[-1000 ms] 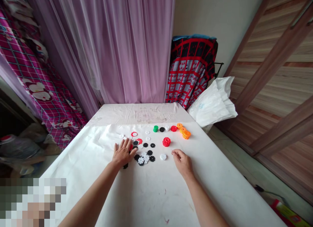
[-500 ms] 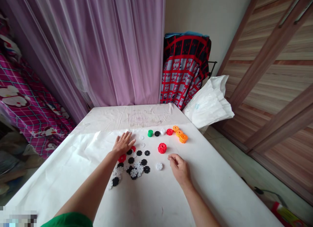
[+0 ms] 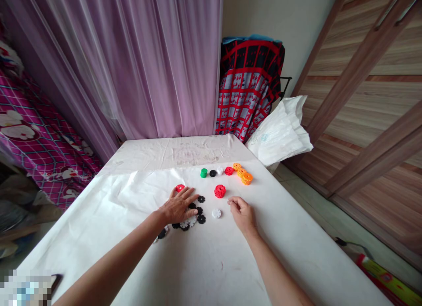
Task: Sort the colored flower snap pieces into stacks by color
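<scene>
My left hand [image 3: 180, 206] lies flat with fingers spread over a loose group of flower-shaped plastic discs, hiding many of them. Black discs [image 3: 201, 219] and white discs [image 3: 185, 223] show around its fingers and below its palm. Just beyond the fingers is a red disc [image 3: 180, 188]. My right hand [image 3: 242, 213] rests on the table with its fingers curled closed; whatever they may hold is hidden. Left of it sits a white disc stack [image 3: 216, 213], and a red disc stack [image 3: 220, 191] stands a little farther off.
Farther back on the white-covered table [image 3: 184, 271] stand a green stack [image 3: 203, 173], a black stack [image 3: 212, 173], a white stack [image 3: 220, 170], a red stack [image 3: 228, 170] and orange stacks [image 3: 246, 178]. A white bag [image 3: 280, 134] leans at the right edge.
My left hand has moved right and nearer, from the far side of the discs to over them. My right hand stays closed in nearly the same place. The view has tilted slightly.
</scene>
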### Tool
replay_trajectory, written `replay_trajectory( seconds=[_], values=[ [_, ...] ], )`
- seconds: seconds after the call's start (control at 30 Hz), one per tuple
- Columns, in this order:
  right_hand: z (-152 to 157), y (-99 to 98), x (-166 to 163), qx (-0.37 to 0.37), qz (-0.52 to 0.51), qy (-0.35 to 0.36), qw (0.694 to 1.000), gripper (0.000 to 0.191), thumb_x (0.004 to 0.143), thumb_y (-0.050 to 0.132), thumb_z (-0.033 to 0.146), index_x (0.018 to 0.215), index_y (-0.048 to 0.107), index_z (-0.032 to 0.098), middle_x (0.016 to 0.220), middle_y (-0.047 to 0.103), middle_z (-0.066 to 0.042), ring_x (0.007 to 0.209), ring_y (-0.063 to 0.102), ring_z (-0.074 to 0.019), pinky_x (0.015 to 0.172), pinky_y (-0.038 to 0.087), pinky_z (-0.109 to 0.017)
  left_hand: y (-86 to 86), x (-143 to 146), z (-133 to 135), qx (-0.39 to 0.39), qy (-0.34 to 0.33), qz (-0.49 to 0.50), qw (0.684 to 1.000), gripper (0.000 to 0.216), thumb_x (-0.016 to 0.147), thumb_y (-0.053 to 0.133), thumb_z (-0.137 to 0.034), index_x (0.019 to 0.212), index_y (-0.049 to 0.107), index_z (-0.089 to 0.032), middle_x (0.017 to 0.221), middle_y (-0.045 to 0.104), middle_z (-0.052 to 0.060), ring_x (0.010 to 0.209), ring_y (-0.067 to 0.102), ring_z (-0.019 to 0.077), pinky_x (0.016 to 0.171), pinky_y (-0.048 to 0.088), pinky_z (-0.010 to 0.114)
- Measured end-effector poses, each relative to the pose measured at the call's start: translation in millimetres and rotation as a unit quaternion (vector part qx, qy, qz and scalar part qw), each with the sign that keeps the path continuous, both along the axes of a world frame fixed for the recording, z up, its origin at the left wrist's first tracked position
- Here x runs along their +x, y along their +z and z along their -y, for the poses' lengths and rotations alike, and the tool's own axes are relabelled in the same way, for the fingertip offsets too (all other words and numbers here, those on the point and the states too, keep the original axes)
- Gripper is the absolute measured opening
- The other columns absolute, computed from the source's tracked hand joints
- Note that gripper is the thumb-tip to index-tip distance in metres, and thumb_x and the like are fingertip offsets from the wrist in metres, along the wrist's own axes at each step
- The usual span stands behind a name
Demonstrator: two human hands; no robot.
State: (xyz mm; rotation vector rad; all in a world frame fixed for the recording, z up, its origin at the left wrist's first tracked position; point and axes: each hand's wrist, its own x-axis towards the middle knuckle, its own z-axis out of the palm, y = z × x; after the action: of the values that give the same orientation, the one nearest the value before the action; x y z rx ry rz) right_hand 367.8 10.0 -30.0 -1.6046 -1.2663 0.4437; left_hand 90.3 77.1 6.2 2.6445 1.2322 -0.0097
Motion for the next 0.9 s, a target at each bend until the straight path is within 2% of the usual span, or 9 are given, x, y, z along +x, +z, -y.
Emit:
replay_trajectory(
  seconds=[0.1, 0.2, 0.27, 0.43, 0.53, 0.6, 0.7, 0.77, 0.9],
  values=[
    [-1, 0.8, -1, -0.002, 0.015, -0.003, 1.0, 0.031, 0.075, 0.048, 0.048, 0.078, 0.069, 0.026, 0.076, 0.077, -0.005, 0.064, 0.067, -0.0216, 0.065, 0.053, -0.032, -12.2, -5, 35, 0.07, 0.001, 0.016, 0.997, 0.076, 0.093, 0.033, -0.074, 0.159, 0.033, -0.036, 0.17, 0.027, 0.009, 0.155, 0.022, 0.0382, 0.122, 0.008, 0.069],
    [0, 3.8, -2, -0.006, 0.031, -0.016, 0.999, 0.031, 0.075, 0.048, 0.047, 0.078, 0.07, 0.025, 0.073, 0.076, -0.005, 0.064, 0.066, -0.0219, 0.066, 0.054, -0.033, -22.9, -1, 59, 0.117, -0.036, 0.031, 0.992, 0.071, 0.095, 0.033, -0.07, 0.158, 0.036, -0.037, 0.166, 0.037, 0.008, 0.154, 0.027, 0.0364, 0.124, 0.001, 0.067],
    [1, 6.0, -3, -0.006, 0.042, -0.023, 0.999, 0.031, 0.074, 0.048, 0.047, 0.077, 0.07, 0.025, 0.072, 0.075, -0.005, 0.065, 0.066, -0.022, 0.066, 0.054, -0.033, -22.7, 1, 67, 0.127, 0.013, 0.029, 0.991, 0.071, 0.096, 0.032, -0.069, 0.157, 0.039, -0.034, 0.164, 0.04, 0.009, 0.153, 0.029, 0.0364, 0.124, 0.001, 0.067],
    [3, 7.1, -3, -0.009, 0.054, -0.035, 0.998, 0.029, 0.073, 0.048, 0.045, 0.077, 0.069, 0.025, 0.073, 0.076, -0.006, 0.068, 0.069, -0.0236, 0.07, 0.056, -0.035, -10.1, -20, 82, 0.12, 0.216, 0.029, 0.969, 0.071, 0.098, 0.031, -0.065, 0.155, 0.045, -0.025, 0.165, 0.036, 0.012, 0.155, 0.025, 0.0363, 0.124, 0.009, 0.066],
    [4, 5.1, -4, -0.017, 0.058, -0.036, 0.998, 0.028, 0.076, 0.049, 0.044, 0.081, 0.069, 0.025, 0.077, 0.077, -0.006, 0.071, 0.07, -0.0245, 0.072, 0.056, -0.035, -14.3, -43, 96, 0.129, 0.31, 0.045, 0.941, 0.069, 0.098, 0.034, -0.062, 0.152, 0.05, -0.022, 0.164, 0.039, 0.014, 0.154, 0.028, 0.0368, 0.123, 0.015, 0.065],
    [6, 4.4, -6, -0.021, 0.067, -0.008, 0.998, 0.026, 0.078, 0.05, 0.041, 0.086, 0.069, 0.025, 0.082, 0.078, -0.006, 0.073, 0.071, -0.0233, 0.073, 0.056, -0.034, -21.7, -53, 104, 0.133, 0.348, 0.058, 0.926, 0.072, 0.096, 0.039, -0.062, 0.152, 0.048, -0.019, 0.162, 0.041, 0.017, 0.152, 0.031, 0.0375, 0.122, 0.021, 0.064],
    [10, 5.3, -9, -0.011, 0.109, 0.095, 0.989, 0.025, 0.076, 0.058, 0.034, 0.097, 0.067, 0.024, 0.096, 0.078, -0.006, 0.082, 0.072, -0.0215, 0.079, 0.056, -0.033, -31.9, -57, 109, 0.145, 0.325, 0.073, 0.932, 0.079, 0.093, 0.045, -0.064, 0.154, 0.044, -0.016, 0.162, 0.041, 0.018, 0.151, 0.034, 0.0369, 0.122, 0.025, 0.06],
    [13, 6.7, -11, 0.007, 0.156, 0.167, 0.974, 0.033, 0.071, 0.064, 0.027, 0.104, 0.065, 0.023, 0.105, 0.076, -0.006, 0.092, 0.071, -0.0224, 0.087, 0.056, -0.035, -35.9, -55, 108, 0.159, 0.302, 0.077, 0.937, 0.079, 0.092, 0.045, -0.065, 0.154, 0.045, -0.016, 0.161, 0.042, 0.018, 0.151, 0.036, 0.036, 0.122, 0.026, 0.06],
    [16, 8.0, -13, 0.022, 0.221, 0.215, 0.951, 0.04, 0.068, 0.068, 0.016, 0.107, 0.063, 0.022, 0.105, 0.075, -0.007, 0.1, 0.069, -0.0243, 0.091, 0.054, -0.038, -39.2, -56, 107, 0.189, 0.289, 0.076, 0.935, 0.073, 0.095, 0.04, -0.061, 0.154, 0.045, -0.018, 0.158, 0.048, 0.016, 0.148, 0.041, 0.0336, 0.121, 0.029, 0.058]
  ],
)
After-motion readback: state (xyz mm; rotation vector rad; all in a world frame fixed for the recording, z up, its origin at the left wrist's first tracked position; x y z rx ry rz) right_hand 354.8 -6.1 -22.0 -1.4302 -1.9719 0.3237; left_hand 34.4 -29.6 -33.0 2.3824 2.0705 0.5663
